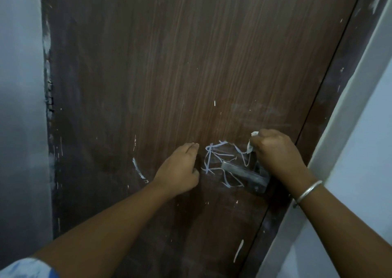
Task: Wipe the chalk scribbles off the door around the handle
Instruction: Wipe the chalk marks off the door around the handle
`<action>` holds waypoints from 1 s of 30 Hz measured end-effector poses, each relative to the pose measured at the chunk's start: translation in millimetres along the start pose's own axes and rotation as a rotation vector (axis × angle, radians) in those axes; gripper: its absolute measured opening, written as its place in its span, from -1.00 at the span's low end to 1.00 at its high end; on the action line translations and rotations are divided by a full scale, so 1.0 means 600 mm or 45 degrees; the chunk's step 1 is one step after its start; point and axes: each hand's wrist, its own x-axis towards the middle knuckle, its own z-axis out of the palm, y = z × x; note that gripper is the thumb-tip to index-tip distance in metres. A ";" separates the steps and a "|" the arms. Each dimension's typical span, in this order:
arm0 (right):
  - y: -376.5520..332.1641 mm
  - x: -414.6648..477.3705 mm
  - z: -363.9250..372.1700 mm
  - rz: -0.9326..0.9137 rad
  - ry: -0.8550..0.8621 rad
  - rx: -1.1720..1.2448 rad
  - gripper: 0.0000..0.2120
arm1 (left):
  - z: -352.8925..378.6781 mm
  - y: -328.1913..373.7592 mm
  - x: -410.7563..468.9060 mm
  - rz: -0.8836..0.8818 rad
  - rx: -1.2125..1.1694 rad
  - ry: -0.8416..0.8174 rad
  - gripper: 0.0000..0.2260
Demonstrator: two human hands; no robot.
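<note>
Chalk scribbles (220, 161) lie on the door (191, 65) between the left hand (180, 169), leaning empty with loose fingers on the wood, and the right hand (277, 152), clutching a white rag (252, 143) just above the handle (244, 177); a hasty swipe might snag the rag on the handle.

2 grips at a chalk-marked brown door (169, 65), one with a wad of white cloth.

The right grip (275, 152), a silver bangle (308, 190) on its wrist, clutches the white cloth (253, 134) against the wood just above the metal handle (244, 175). White chalk scribbles (214, 161) tangle around the handle's free end, between the 2 grips. The left grip (180, 167) rests on the door just left of the scribbles, seen from the back, so how far its fingers curl cannot be told. A chalk arc (137, 169) lies further left.
</note>
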 end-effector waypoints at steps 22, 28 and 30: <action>-0.042 -0.014 0.019 0.319 0.019 0.056 -0.82 | 0.002 -0.004 -0.004 -0.075 -0.048 0.058 -0.35; -0.061 0.000 0.034 0.509 0.100 0.082 -0.81 | -0.004 -0.025 -0.008 -0.086 -0.057 0.068 -0.35; -0.069 0.002 0.034 0.490 0.127 0.119 -0.81 | -0.003 -0.024 -0.005 -0.077 -0.070 0.060 -0.35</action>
